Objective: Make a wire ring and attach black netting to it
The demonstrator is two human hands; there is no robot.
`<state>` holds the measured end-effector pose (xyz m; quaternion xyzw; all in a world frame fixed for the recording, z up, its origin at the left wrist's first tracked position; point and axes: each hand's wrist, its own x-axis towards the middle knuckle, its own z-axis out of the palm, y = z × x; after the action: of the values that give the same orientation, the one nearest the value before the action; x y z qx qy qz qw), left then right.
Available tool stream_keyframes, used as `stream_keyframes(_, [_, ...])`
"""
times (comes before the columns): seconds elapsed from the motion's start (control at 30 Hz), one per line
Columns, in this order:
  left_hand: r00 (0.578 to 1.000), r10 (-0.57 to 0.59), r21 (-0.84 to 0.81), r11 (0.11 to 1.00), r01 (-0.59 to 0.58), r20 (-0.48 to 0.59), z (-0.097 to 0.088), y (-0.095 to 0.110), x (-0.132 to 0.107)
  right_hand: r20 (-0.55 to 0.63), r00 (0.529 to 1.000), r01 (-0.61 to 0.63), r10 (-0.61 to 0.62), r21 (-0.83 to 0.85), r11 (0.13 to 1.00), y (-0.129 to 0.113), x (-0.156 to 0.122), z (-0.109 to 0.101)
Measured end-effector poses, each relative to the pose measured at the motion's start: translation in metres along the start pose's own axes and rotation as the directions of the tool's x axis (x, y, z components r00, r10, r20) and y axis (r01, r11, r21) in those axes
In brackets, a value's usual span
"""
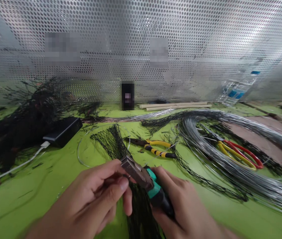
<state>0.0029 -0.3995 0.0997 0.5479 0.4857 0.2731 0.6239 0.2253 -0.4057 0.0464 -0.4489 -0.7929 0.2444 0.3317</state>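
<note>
My right hand (180,205) is wrapped round the teal-and-black handles of a pair of pliers (145,181), whose metal jaws point up and to the left. My left hand (93,199) pinches a bundle of black netting (141,212) right beside the jaws, thumb and fingers pressed together. The netting runs from between my hands up to a fanned-out end (109,139) on the green table (31,199). What the jaws grip is hidden by my fingers.
Yellow-and-black pliers (155,147) lie just beyond my hands. A big coil of silver wire (242,166) with red-and-yellow scissors (237,154) fills the right. A black netting heap (24,122), a power bank (63,131) with white cable, wooden sticks (175,106) and a water bottle (240,88) stand before the perforated wall.
</note>
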Motion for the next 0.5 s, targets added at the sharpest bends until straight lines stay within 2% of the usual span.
stream_keyframes(0.27, [1.000,0.025,0.060,0.998,-0.026,0.014,-0.0018,-0.0018,0.0025,-0.049,0.998,-0.043,0.043,0.009,0.999,0.0061,-0.0012,0.0059])
stream_keyframes(0.5, [0.998,-0.014,0.072,0.997,0.010,0.055,-0.0035,-0.0030,0.0060,-0.070,0.997,-0.038,0.041,0.045,0.998,0.0070,-0.0028,0.0073])
